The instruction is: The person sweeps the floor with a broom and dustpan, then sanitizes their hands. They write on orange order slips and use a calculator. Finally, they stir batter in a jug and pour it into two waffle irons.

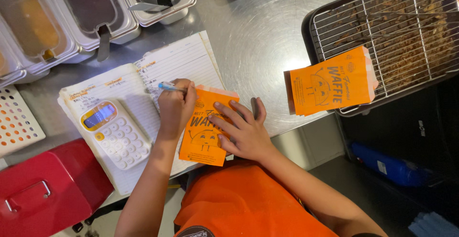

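Head view: both hands on an orange paper bag

Head view, looking straight down at a steel worktop (253, 31). The picture is upside down to the wearer, so the person's left hand (176, 107) shows on the picture's left side. It is curled closed around a light blue pen (168, 87), the tip at the top edge of an orange paper bag (206, 127). The right hand (244, 129) lies open and flat, fingers spread, pressing on the bag's right half. The bag rests partly on an open lined notebook (181, 60) covered in handwriting. A white calculator (114, 134) with yellow trim lies on the notebook's left page, just beside the left forearm. A red cash box (45, 189) sits at the lower left. A stack of matching orange bags (332, 81) lies well apart to the right, overlapping the edge of a wire rack tray (406, 26). Lidded sauce containers (91, 12) line the top left.
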